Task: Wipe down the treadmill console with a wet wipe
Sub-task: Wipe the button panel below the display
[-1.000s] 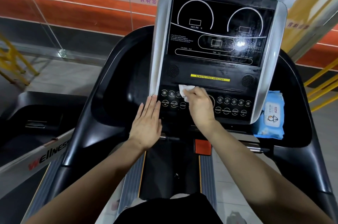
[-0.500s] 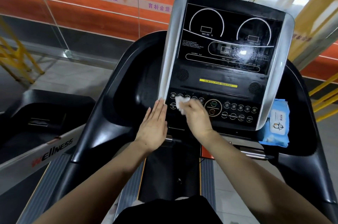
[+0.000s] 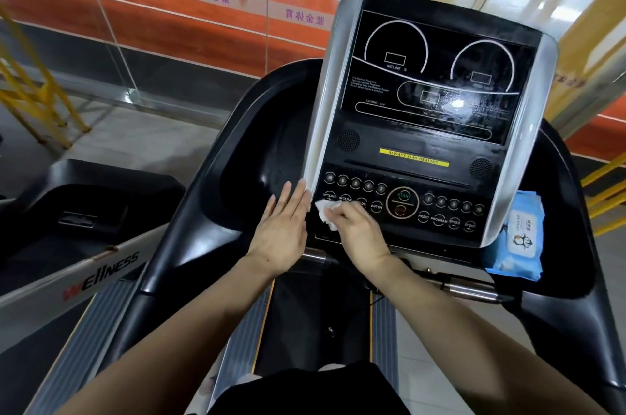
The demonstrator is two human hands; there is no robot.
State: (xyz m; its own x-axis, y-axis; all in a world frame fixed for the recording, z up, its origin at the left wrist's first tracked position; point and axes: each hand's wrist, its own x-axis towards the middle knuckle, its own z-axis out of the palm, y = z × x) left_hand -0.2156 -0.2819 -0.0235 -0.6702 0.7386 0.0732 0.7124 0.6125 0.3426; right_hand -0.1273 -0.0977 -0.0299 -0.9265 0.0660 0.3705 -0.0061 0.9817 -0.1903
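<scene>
Black shorts at the bottom edge; two bare forearms reach up toward the glossy black treadmill console (image 3: 423, 130) with its brushed silver side rails. Nearest the console's lower left corner, the left hand (image 3: 283, 231) lies flat, fingers straight and together, grip slack, fingertips touching the foot of the left silver rail. Just right of it, the right hand (image 3: 360, 231) has its fingers curled, grip clamped on a crumpled white wet wipe (image 3: 326, 213) pressed on the console's lower-left button rows, by the INCLINE keys. Right of them, the round START button (image 3: 402, 203). Higher on the console, a yellow label strip (image 3: 414, 157), then the shiny display panel with smeary streaks. Against the console's lower right edge, a soft blue wet-wipe packet (image 3: 520, 238).
</scene>
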